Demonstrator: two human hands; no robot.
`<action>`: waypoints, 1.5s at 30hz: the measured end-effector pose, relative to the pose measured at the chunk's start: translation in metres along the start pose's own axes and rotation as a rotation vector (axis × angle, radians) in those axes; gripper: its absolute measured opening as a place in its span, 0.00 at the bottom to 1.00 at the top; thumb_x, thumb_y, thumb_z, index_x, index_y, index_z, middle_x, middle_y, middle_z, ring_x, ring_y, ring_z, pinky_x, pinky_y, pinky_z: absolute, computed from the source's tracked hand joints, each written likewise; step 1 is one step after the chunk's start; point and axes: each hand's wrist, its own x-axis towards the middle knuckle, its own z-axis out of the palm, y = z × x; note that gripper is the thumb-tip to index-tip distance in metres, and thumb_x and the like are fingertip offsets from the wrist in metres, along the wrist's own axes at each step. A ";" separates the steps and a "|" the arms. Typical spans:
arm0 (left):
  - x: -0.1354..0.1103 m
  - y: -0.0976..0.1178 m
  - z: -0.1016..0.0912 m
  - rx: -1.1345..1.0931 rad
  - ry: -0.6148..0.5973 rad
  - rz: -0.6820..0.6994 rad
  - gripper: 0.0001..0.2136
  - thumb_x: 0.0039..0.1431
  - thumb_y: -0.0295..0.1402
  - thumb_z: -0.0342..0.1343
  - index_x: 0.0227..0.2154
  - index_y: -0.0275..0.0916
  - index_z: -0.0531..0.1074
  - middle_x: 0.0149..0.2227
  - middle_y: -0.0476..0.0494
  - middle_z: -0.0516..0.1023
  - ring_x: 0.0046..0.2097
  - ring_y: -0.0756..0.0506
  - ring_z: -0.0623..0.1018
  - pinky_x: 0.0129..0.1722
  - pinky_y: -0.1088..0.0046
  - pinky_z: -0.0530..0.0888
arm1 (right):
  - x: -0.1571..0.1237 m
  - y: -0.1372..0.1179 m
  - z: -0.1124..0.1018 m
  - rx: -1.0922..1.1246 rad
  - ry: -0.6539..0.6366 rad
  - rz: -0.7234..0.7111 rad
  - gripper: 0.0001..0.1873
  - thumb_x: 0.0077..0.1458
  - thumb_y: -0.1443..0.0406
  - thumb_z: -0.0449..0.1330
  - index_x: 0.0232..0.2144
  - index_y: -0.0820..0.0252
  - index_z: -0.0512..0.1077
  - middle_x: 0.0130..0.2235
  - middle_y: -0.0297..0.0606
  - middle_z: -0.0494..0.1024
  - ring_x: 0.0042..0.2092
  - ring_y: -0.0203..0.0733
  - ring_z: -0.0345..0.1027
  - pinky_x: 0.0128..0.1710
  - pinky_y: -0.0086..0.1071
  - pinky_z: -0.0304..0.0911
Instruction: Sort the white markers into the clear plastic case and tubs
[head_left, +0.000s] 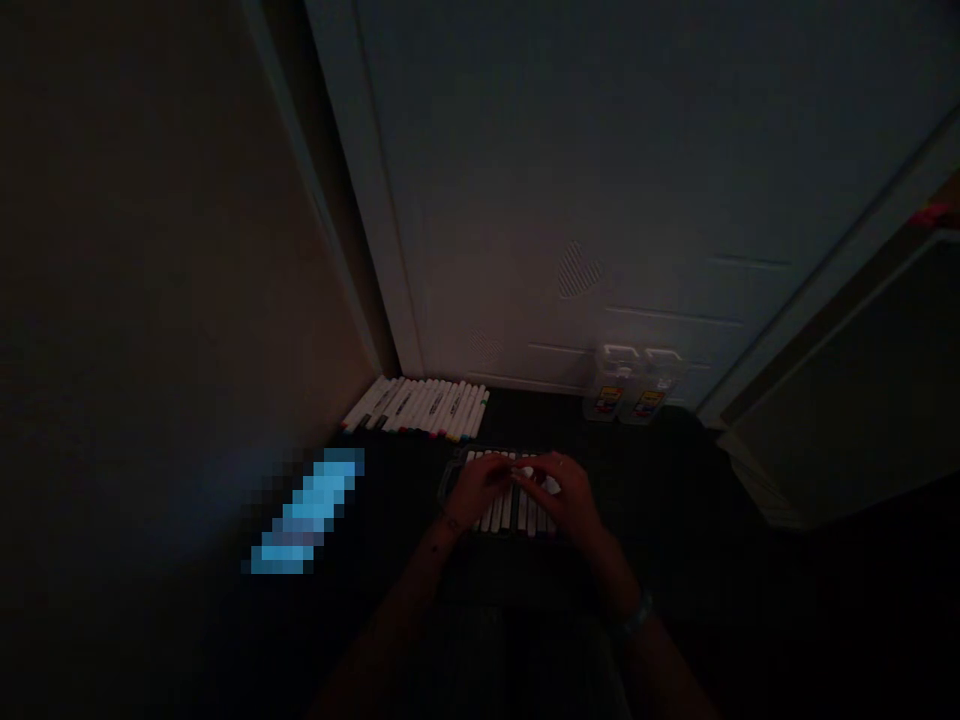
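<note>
The scene is very dark. A dark tray (450, 480) holding a row of white markers (504, 512) lies on the dark floor in front of me. My left hand (478, 490) rests on the markers at the tray's left side, fingers curled. My right hand (568, 492) lies over the right side of the row, fingers bent and touching a white marker or cap. Whether either hand truly grips a marker is hard to make out. A second row of white markers (420, 408) lies on the floor farther back, by the wall corner.
Two small white bottles (634, 385) with yellow labels stand against a white door (600, 200). A glowing blue, pixelated patch (307, 512) lies at the left. A beige wall (150, 300) bounds the left, and a dark panel (847, 400) stands at the right.
</note>
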 end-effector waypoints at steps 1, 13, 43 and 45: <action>-0.001 -0.001 0.000 -0.016 0.007 -0.003 0.11 0.50 0.28 0.54 0.38 0.39 0.74 0.40 0.42 0.76 0.43 0.44 0.73 0.46 0.66 0.68 | 0.000 -0.004 0.006 -0.014 0.002 -0.015 0.12 0.52 0.57 0.58 0.40 0.52 0.73 0.34 0.37 0.76 0.36 0.42 0.67 0.42 0.37 0.58; -0.001 0.002 -0.002 -0.138 0.013 0.073 0.11 0.49 0.27 0.55 0.37 0.36 0.74 0.39 0.41 0.76 0.43 0.44 0.73 0.46 0.64 0.68 | -0.009 -0.012 0.020 -0.006 0.052 -0.008 0.11 0.54 0.58 0.57 0.38 0.52 0.73 0.32 0.36 0.76 0.34 0.41 0.67 0.41 0.36 0.59; -0.011 0.054 0.016 -0.051 0.295 0.139 0.07 0.53 0.35 0.56 0.35 0.42 0.75 0.42 0.43 0.70 0.45 0.45 0.69 0.46 0.67 0.67 | -0.015 0.039 0.035 -0.334 -0.119 -0.034 0.14 0.52 0.70 0.54 0.43 0.58 0.69 0.43 0.44 0.73 0.46 0.47 0.65 0.46 0.40 0.59; -0.010 0.049 0.023 -0.131 0.263 0.144 0.07 0.53 0.33 0.56 0.35 0.42 0.75 0.41 0.43 0.72 0.45 0.45 0.70 0.46 0.66 0.67 | -0.015 0.040 0.035 -0.290 -0.122 -0.023 0.15 0.51 0.71 0.55 0.42 0.58 0.69 0.44 0.43 0.73 0.46 0.47 0.64 0.47 0.40 0.59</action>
